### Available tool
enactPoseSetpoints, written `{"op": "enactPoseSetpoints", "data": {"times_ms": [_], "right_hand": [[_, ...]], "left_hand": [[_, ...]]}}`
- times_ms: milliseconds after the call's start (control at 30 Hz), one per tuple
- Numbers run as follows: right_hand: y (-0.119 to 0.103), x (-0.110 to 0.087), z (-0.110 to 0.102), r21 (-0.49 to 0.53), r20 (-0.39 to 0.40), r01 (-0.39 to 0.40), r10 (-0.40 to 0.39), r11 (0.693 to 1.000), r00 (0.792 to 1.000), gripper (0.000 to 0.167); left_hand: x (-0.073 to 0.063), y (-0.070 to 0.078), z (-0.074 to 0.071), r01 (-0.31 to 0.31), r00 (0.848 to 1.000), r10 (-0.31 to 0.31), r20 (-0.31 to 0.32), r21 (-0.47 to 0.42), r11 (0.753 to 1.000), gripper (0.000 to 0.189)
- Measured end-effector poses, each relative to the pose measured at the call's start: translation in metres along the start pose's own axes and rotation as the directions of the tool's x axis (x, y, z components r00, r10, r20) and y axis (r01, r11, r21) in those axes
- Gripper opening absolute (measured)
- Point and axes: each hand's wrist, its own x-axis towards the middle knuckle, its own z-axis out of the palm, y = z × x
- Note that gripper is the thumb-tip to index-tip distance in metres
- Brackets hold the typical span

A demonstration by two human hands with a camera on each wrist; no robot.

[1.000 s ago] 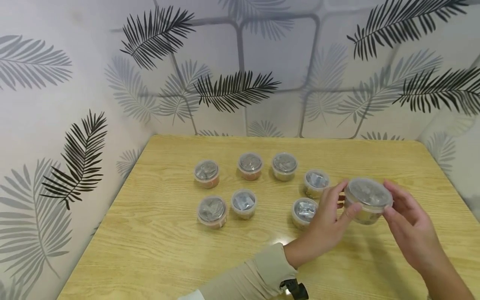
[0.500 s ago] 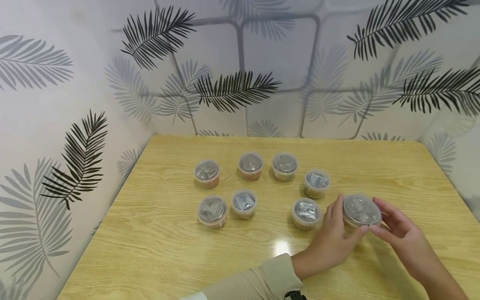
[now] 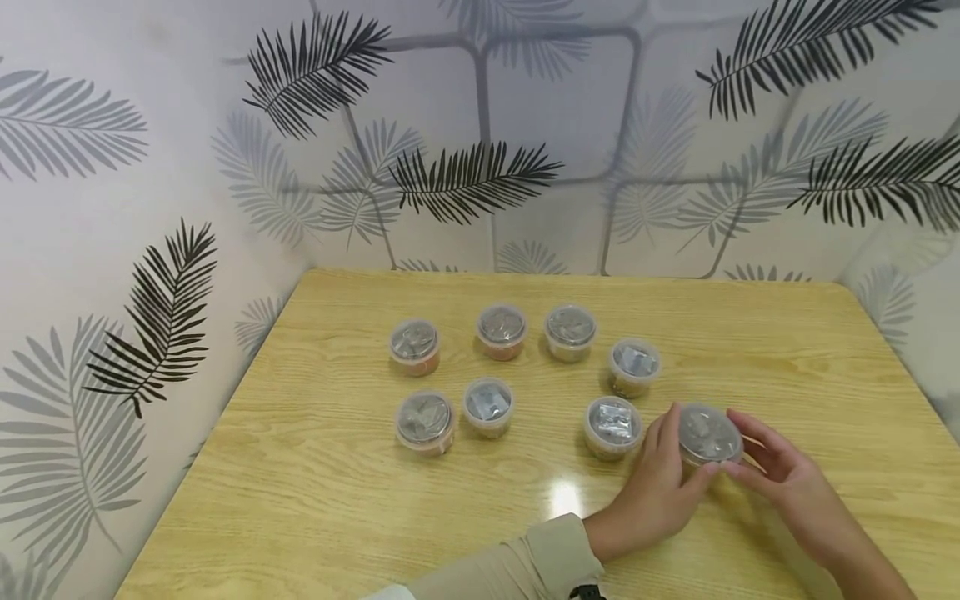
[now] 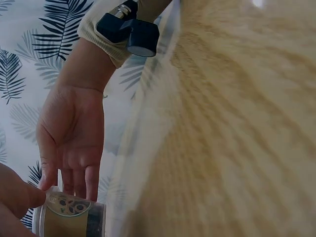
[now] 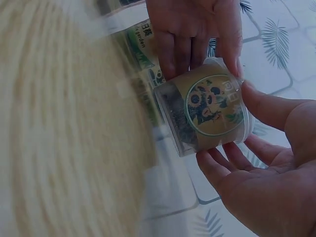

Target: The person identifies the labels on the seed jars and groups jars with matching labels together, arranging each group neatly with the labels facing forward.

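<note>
A round clear plastic tub [image 3: 708,434] with a frosted lid is between my two hands at the right of the table. Its side label, with sunflower pictures, shows in the right wrist view on the tub [image 5: 210,106]; dark contents sit at its base. My left hand [image 3: 656,487] grips it from the left, thumb at the lid's near edge. From the right, my right hand [image 3: 783,475] holds it with thumb and fingers. The tub is at or just over the tabletop; I cannot tell if it touches. Close to my left hand stands a smaller lidded tub [image 3: 612,427].
More lidded tubs stand in a loose ring on the wooden table [image 3: 300,500]: one tub [image 3: 633,365] behind my left hand, another [image 3: 570,332] at the back, and one [image 3: 424,422] at the left. A leaf-patterned wall [image 3: 555,225] borders the table's back.
Both hands have lowered the tub toward the table and brought it left and nearer, beside the smaller tub. The other tubs have not moved.
</note>
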Motion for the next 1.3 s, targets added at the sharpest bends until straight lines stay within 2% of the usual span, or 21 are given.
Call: {"op": "enactPoseSetpoints", "data": {"times_ms": [200,533,867,1000,1100,1200,1267,1300], "right_hand": [[0.006,0.003,0.006,0.012,0.009,-0.018,0.018,1.000,1.000,0.061],[0.006,0.006,0.010,0.001,0.006,-0.039,0.039,0.999,0.999,0.063],[0.005,0.007,0.012,0.008,0.001,-0.032,0.032,0.999,0.999,0.062],[0.005,0.007,0.012,0.012,0.001,-0.036,0.036,0.999,0.999,0.062],[0.003,0.007,0.012,-0.023,0.000,-0.041,0.041,0.999,0.999,0.062],[0.001,0.006,0.011,-0.086,-0.008,-0.038,0.037,0.996,0.999,0.062],[-0.002,0.007,0.009,-0.136,-0.013,-0.039,0.038,0.990,0.999,0.060],[-0.004,0.007,0.007,-0.153,-0.015,-0.041,0.040,0.987,0.999,0.059]], "left_hand": [[-0.001,-0.009,0.004,0.003,1.000,-0.003,0.002,0.010,1.000,0.070],[-0.005,-0.007,0.004,0.049,0.999,-0.049,0.019,-0.021,0.999,0.068],[-0.004,-0.010,0.005,0.057,0.998,-0.056,0.024,-0.032,0.998,0.067],[-0.009,-0.010,0.003,0.050,0.998,-0.048,0.043,-0.034,0.998,0.066],[-0.017,-0.005,-0.004,0.034,0.996,-0.032,0.082,-0.024,0.999,0.067],[-0.026,0.001,-0.017,0.009,0.985,-0.009,0.170,-0.001,1.000,0.070],[-0.030,0.006,-0.031,-0.014,0.964,0.009,0.264,0.019,1.000,0.071],[-0.032,0.009,-0.039,-0.016,0.946,0.011,0.323,0.011,1.000,0.071]]}}
